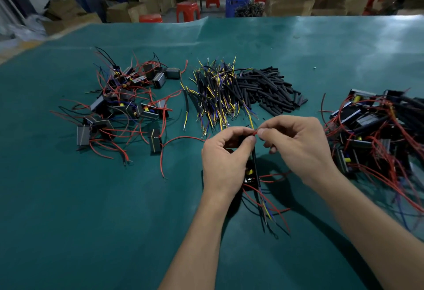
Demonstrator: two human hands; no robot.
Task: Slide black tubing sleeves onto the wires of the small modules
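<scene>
Black tubing sleeve [254,163] hung below the two hands, a thin dark tube running down from the left thumb past a small module [249,176] that showed beneath the left palm. The left hand [223,159] had its fingers curled round the upper end of the sleeve and the module's wiring, thumb pressed against a red wire [254,132]. The right hand [298,145], just beside the left one, pinched the tip of that same red wire between thumb and forefinger, so both grips were closed on the work. Below the sleeve, loose red, yellow and blue wire ends [268,211] fanned out over the green surface [91,221].

Beyond the sleeve, farther from the person, lay a heap of sleeved yellow and blue leads [218,92], and touching its right side a pile of bare black tubing pieces [270,88]. Well to the left of the sleeve sat a scattered cluster of modules with red wires [124,101]. To the right of the sleeve, near the frame's edge, was a denser pile of modules [376,129] tangled with red wires. Past the surface's far edge stood red stools [187,11] and cardboard boxes [290,5], blurred.
</scene>
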